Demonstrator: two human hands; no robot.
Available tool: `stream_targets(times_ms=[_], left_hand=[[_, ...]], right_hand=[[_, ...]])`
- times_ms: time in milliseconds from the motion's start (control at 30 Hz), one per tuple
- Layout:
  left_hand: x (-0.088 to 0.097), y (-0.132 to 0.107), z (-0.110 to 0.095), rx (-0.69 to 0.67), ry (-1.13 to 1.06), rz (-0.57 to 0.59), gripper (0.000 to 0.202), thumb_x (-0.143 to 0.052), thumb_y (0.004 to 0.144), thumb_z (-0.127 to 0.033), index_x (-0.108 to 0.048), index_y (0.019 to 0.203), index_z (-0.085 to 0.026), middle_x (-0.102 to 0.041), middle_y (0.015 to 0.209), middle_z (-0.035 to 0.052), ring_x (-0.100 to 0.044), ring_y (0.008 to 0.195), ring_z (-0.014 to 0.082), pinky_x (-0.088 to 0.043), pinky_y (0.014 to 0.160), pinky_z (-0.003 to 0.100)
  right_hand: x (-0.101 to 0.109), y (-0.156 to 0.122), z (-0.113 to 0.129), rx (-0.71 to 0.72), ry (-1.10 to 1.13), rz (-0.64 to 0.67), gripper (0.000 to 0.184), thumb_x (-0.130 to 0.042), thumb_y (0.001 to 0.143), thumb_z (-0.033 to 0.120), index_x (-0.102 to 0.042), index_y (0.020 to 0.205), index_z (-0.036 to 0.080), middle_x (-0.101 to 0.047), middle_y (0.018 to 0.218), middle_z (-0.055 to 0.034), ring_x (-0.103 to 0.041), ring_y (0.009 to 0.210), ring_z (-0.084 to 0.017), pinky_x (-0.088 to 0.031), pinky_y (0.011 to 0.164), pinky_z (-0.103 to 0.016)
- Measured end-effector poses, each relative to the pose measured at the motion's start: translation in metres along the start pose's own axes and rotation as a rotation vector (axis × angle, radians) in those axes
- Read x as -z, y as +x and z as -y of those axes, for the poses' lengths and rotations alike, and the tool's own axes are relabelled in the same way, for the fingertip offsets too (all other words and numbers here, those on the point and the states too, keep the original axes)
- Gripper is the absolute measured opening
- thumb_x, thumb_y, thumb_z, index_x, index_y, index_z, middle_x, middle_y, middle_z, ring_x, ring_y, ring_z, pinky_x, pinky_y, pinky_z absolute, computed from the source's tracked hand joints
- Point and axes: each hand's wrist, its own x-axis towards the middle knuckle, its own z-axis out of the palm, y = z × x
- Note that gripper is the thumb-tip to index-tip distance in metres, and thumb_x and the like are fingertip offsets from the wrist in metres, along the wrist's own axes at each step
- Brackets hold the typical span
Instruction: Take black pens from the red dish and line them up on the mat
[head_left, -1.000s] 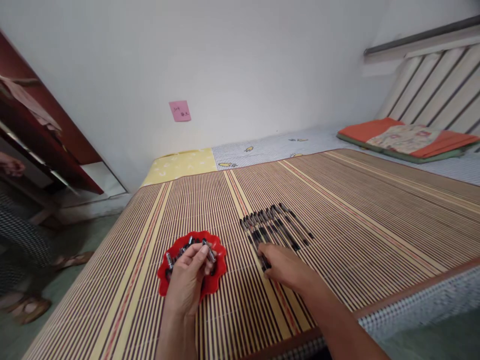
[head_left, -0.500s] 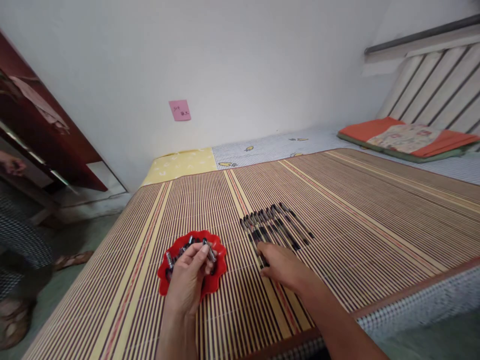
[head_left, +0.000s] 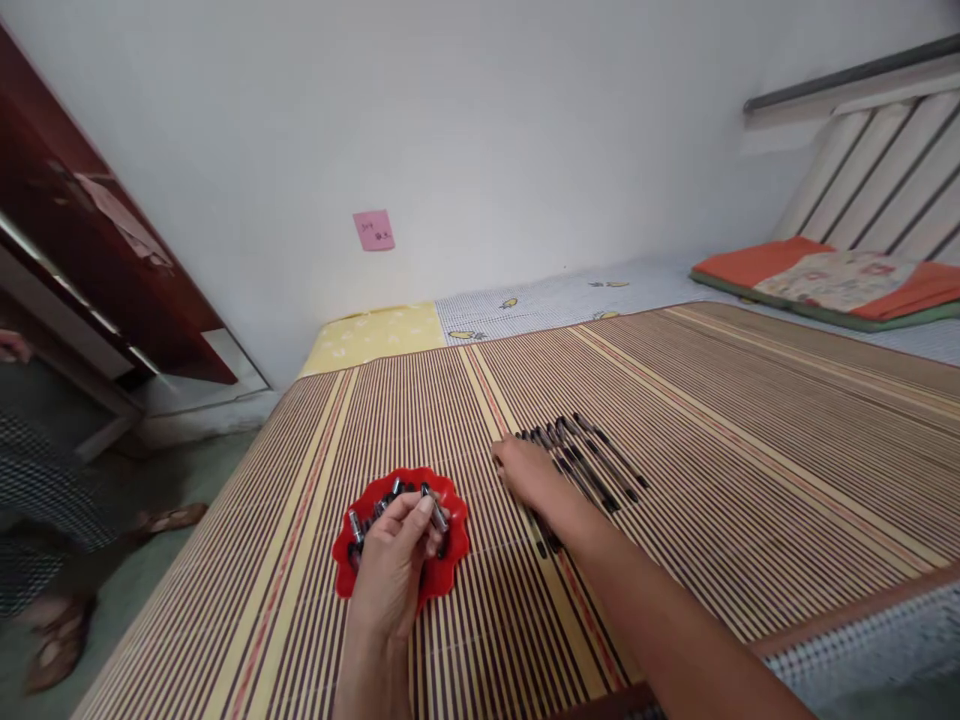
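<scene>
A red scalloped dish lies on the striped bamboo mat and holds several small dark pen caps. My left hand hovers over the dish, its fingers pinched on one cap. To the right, a row of several black pens lies side by side on the mat. My right hand rests on the left end of that row with its fingers curled down over the pens; whether it grips one is hidden.
The mat covers a bed against a white wall with a pink sticky note. An orange cushion lies at the far right. A dark red cabinet and another person's foot in a sandal are at the left.
My right hand has slid forward and left, from the near ends of the pens to the far left end of the row. The left hand keeps its pinch over the dish.
</scene>
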Motion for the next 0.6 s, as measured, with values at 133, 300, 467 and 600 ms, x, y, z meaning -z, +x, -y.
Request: stream_targets(times_ms=[133, 300, 467, 600], left_hand=[[0.002, 0.002, 0.003, 0.000, 0.003, -0.002, 0.027, -0.081, 0.071, -0.036, -0.066, 0.081, -0.016, -0.059, 0.064, -0.0025, -0.050, 0.056, 0.0082, -0.041, 0.054, 0.019], [0.002, 0.002, 0.004, 0.023, 0.002, 0.010, 0.026, -0.080, 0.072, -0.035, -0.066, 0.083, -0.015, -0.059, 0.063, -0.0025, -0.049, 0.056, 0.0080, -0.042, 0.055, 0.020], [0.003, 0.001, 0.005, 0.011, 0.009, 0.022, 0.023, -0.078, 0.076, -0.035, -0.065, 0.082, -0.016, -0.061, 0.068, -0.0018, -0.050, 0.058, 0.0076, -0.042, 0.056, 0.019], [0.002, 0.002, 0.006, 0.023, 0.015, 0.029, 0.023, -0.078, 0.076, -0.035, -0.066, 0.083, -0.017, -0.062, 0.070, -0.0017, -0.050, 0.058, 0.0078, -0.043, 0.057, 0.019]], right_hand=[[-0.012, 0.011, 0.004, 0.000, -0.024, 0.025, 0.023, -0.049, 0.090, 0.008, -0.070, 0.096, 0.013, -0.062, 0.114, -0.0187, -0.066, 0.096, -0.025, -0.044, 0.077, -0.031], [-0.011, 0.017, -0.010, 0.017, 0.027, -0.002, 0.021, -0.056, 0.088, 0.012, -0.071, 0.102, 0.015, -0.063, 0.114, -0.0148, -0.064, 0.102, -0.024, -0.044, 0.084, -0.030], [-0.002, 0.016, -0.039, 0.028, 0.097, -0.076, 0.031, -0.054, 0.093, 0.018, -0.064, 0.122, 0.018, -0.063, 0.122, -0.0102, -0.059, 0.111, -0.020, -0.041, 0.091, -0.027], [-0.006, 0.014, -0.046, 0.081, 0.117, -0.040, 0.028, -0.065, 0.086, 0.018, -0.070, 0.113, 0.020, -0.065, 0.118, -0.0079, -0.061, 0.107, -0.020, -0.041, 0.089, -0.026]])
